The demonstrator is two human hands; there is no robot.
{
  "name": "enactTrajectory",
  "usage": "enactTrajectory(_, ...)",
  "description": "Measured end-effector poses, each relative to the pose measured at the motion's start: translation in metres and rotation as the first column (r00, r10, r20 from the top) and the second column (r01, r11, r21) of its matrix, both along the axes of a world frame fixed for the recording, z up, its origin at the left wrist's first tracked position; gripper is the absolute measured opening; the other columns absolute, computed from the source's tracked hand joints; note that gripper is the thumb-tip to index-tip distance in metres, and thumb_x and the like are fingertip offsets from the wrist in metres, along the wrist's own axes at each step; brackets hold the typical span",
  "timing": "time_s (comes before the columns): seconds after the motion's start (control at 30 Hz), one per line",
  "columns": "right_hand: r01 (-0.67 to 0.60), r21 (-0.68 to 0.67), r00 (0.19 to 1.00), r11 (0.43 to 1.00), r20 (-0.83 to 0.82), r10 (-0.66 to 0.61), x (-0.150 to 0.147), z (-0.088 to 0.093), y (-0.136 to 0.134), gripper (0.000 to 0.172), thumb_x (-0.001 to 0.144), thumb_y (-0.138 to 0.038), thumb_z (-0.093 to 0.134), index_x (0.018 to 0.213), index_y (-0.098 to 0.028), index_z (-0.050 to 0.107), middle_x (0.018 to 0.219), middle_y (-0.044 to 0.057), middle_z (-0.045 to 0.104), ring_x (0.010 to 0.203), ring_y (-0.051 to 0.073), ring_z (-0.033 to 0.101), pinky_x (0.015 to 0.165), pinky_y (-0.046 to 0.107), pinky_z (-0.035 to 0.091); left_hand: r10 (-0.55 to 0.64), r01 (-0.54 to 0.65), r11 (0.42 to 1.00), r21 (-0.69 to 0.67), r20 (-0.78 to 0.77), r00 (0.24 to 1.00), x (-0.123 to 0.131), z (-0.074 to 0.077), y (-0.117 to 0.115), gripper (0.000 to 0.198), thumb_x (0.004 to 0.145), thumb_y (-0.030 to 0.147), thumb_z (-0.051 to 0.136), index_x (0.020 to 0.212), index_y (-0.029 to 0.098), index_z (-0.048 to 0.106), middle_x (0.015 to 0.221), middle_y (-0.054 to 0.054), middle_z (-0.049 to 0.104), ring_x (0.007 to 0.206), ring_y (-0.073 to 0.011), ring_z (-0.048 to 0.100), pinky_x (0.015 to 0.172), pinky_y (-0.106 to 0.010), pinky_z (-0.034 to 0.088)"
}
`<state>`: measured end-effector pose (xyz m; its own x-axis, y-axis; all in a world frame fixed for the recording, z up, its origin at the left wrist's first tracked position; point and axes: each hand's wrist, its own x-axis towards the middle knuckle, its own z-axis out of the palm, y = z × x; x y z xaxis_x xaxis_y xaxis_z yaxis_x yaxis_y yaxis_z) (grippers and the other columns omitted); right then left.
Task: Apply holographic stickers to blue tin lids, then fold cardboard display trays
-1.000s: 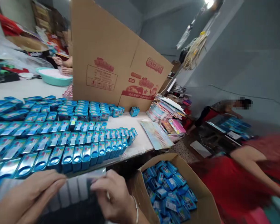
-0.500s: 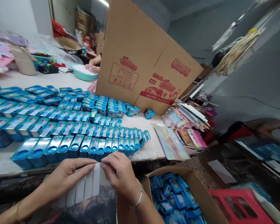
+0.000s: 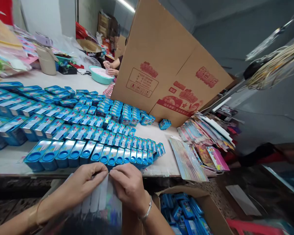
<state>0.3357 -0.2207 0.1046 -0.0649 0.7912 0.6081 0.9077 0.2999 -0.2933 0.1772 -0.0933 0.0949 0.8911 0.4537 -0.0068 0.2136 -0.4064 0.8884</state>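
My left hand (image 3: 89,179) pinches the top edge of a shiny sticker sheet (image 3: 103,197) with pale vertical strips. Close beside it, my right hand (image 3: 131,184) has thumb and fingers closed at the same edge. Whether a strip is lifting between the fingertips is too small to tell. Both hands are in front of the table's near edge, the sheet hanging below them with its lower part blurred and dark. Just beyond stand rows of blue tins (image 3: 74,151), those in front showing round recesses on their upper faces.
A tall cardboard panel (image 3: 171,58) stands on the table behind the tins. Sheets of printed paper (image 3: 186,160) lie at the right end. Below right, a carton (image 3: 212,204) holds many blue tins. A co-worker's hands (image 3: 111,68) are over a turquoise basin (image 3: 100,77).
The view has turned left, so the table and tins appear farther right. My hands stay together at the sheet's top edge, with the fingertips slightly lower in the picture.
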Motion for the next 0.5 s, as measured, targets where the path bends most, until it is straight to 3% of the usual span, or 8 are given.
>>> enactTrajectory(0.13,-0.021,0.061,0.999,0.998,-0.023,0.023,-0.003,-0.002,0.0,0.018,0.09,-0.012,0.059,0.105,-0.019,0.064,0.098,0.007,0.071,0.088,0.018,0.065,0.075,0.031,0.05,-0.018,0.021,0.993,-0.112,0.021,1.0,-0.001,0.003,0.002,0.043,0.095,0.053,0.038,0.072,0.019,0.053,0.071,0.003,0.045,0.067,-0.0145,0.044,0.058,-0.023,0.037)
enactTrajectory(0.27,-0.041,0.072,0.997,0.997,-0.069,0.046,-0.007,-0.002,0.003,0.017,0.09,-0.013,0.059,0.105,-0.019,0.064,0.099,0.007,0.071,0.089,0.018,0.065,0.076,0.032,0.051,-0.011,0.013,0.993,-0.115,0.01,1.0,-0.006,0.005,0.005,0.044,0.095,0.053,0.038,0.072,0.019,0.054,0.071,0.002,0.046,0.067,-0.0147,0.044,0.058,-0.023,0.037)
enactTrajectory(0.37,-0.063,0.062,0.993,0.996,-0.099,0.069,-0.01,0.0,0.01,0.014,0.092,-0.015,0.057,0.104,-0.02,0.063,0.101,0.007,0.071,0.091,0.017,0.064,0.079,0.032,0.051,0.008,-0.008,0.998,-0.066,0.001,1.0,-0.011,0.007,0.008,0.043,0.096,0.051,0.037,0.072,0.02,0.055,0.071,0.002,0.049,0.067,-0.0149,0.046,0.058,-0.023,0.038)
enactTrajectory(0.5,-0.068,0.001,0.992,0.998,-0.107,0.068,-0.019,0.008,0.023,0.008,0.094,-0.016,0.053,0.096,-0.02,0.059,0.101,0.007,0.07,0.094,0.018,0.063,0.081,0.032,0.052,0.085,-0.089,0.991,0.1,0.04,0.996,-0.02,0.015,0.014,0.04,0.095,0.047,0.041,0.074,0.021,0.063,0.071,0.0,0.06,0.068,-0.0159,0.056,0.061,-0.022,0.042)
